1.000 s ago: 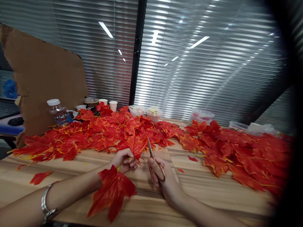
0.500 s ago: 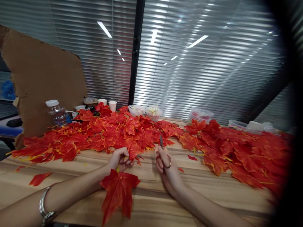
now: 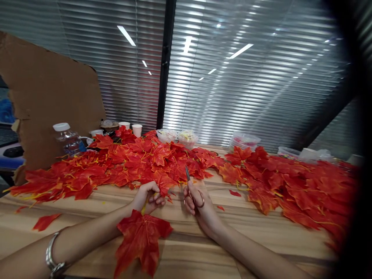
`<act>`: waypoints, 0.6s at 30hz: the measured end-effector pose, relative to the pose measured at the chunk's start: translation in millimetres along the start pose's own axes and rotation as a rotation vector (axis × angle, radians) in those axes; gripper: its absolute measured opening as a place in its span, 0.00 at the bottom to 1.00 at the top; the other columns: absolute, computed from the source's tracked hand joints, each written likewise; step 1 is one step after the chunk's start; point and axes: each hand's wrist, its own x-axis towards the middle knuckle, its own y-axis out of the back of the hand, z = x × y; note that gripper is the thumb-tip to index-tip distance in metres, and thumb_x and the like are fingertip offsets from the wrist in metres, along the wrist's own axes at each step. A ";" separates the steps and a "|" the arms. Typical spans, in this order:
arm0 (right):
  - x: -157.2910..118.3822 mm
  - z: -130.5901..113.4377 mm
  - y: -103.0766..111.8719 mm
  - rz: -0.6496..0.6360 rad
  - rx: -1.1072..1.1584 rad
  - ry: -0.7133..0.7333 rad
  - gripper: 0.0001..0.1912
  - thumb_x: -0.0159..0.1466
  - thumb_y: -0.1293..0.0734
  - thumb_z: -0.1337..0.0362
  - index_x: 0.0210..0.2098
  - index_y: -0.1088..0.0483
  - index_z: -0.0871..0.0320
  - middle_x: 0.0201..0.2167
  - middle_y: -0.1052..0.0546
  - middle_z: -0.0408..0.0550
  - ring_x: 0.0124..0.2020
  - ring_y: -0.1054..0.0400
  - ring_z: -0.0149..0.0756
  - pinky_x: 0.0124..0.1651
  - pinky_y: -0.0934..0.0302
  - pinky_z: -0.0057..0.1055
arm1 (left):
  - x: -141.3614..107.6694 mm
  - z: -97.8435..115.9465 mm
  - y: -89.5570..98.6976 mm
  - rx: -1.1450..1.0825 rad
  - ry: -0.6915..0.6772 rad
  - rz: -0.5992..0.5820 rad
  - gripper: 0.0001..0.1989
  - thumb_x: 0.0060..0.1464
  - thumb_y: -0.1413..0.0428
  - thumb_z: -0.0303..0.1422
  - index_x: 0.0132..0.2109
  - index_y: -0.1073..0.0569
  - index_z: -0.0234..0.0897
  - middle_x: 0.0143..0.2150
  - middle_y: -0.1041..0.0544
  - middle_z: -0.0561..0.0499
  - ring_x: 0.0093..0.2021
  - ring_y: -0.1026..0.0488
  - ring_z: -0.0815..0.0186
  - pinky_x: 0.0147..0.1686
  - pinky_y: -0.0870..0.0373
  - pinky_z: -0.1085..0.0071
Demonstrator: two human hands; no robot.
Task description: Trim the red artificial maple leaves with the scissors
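Note:
My left hand [image 3: 149,198] is closed around the yellow stem of a red artificial maple leaf [image 3: 142,240], which hangs below the fingers over the table's near side. My right hand [image 3: 197,201] grips a pair of scissors [image 3: 187,174] by its handle loops, the dark blades pointing up and slightly left. The scissors are apart from the leaf. Just beyond both hands lies a wide heap of red maple leaves [image 3: 136,159] with yellow stems. Another pile of leaves [image 3: 296,186] spreads to the right.
Small red scraps [image 3: 46,222] lie on the wooden table [image 3: 186,240]. A plastic bottle [image 3: 68,139] stands by a cardboard sheet [image 3: 55,93] at left. Paper cups [image 3: 137,130] and clear tubs [image 3: 188,138] line the back, below window blinds [image 3: 247,77]. More containers [image 3: 244,140] sit behind the right pile.
My right hand has moved left with the scissors, whose blades now tilt further left. My left hand keeps its hold on the stem, and the hanging leaf has swung slightly left.

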 end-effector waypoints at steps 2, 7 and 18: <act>-0.5 -0.6 0.2 -0.008 0.014 -0.013 0.21 0.59 0.40 0.46 0.27 0.39 0.60 0.12 0.44 0.34 0.13 0.52 0.22 0.19 0.59 0.22 | 1.2 -0.4 1.3 -0.011 -0.004 -0.032 0.14 0.40 0.52 0.29 0.11 0.41 0.34 0.09 0.51 0.55 0.16 0.45 0.71 0.23 0.40 0.72; -4.3 -1.0 -2.1 -0.094 0.128 -0.062 0.25 0.60 0.46 0.43 0.29 0.37 0.60 0.13 0.40 0.38 0.15 0.47 0.24 0.21 0.53 0.22 | 4.3 1.6 2.9 -0.022 0.018 -0.104 0.14 0.43 0.52 0.29 0.13 0.36 0.32 0.11 0.48 0.55 0.17 0.43 0.72 0.25 0.39 0.72; -8.8 2.3 -8.9 -0.255 -0.130 -0.033 0.24 0.61 0.47 0.44 0.32 0.37 0.60 0.20 0.32 0.43 0.21 0.40 0.28 0.25 0.49 0.24 | 3.5 0.6 1.8 -0.009 0.037 -0.082 0.08 0.50 0.45 0.32 0.29 0.29 0.31 0.23 0.30 0.52 0.24 0.32 0.70 0.29 0.35 0.74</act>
